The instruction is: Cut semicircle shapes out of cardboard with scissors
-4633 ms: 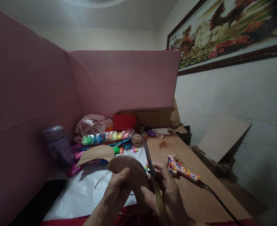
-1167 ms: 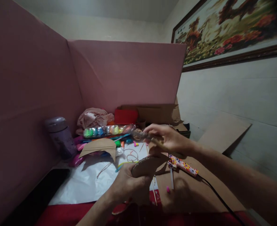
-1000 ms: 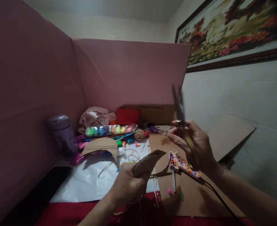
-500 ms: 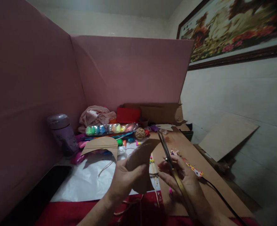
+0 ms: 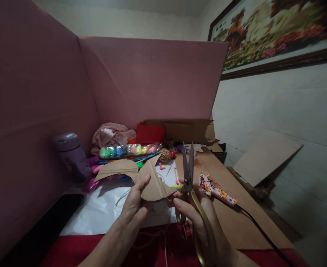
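Note:
My left hand [image 5: 134, 205] grips a brown cardboard piece [image 5: 152, 181] with a curved lower edge, held up over the white paper [image 5: 96, 218]. My right hand [image 5: 197, 218] is closed round the gold handles of a pair of scissors [image 5: 188, 170]. The blades point up and stand slightly apart, just right of the cardboard's edge. A thin string hangs from under the cardboard.
A patterned glue gun [image 5: 217, 191] with a black cord lies on the brown board [image 5: 235, 222] to the right. Behind are a clay pack [image 5: 130, 150], a twine ball [image 5: 165, 155], a purple bottle [image 5: 70, 155], another cardboard cutout [image 5: 116, 168], pink cloth and pink panels.
My right hand reached toward the back, swung the scissors up, then brought them back beside the cardboard. My left hand turned the cardboard piece flatter and higher.

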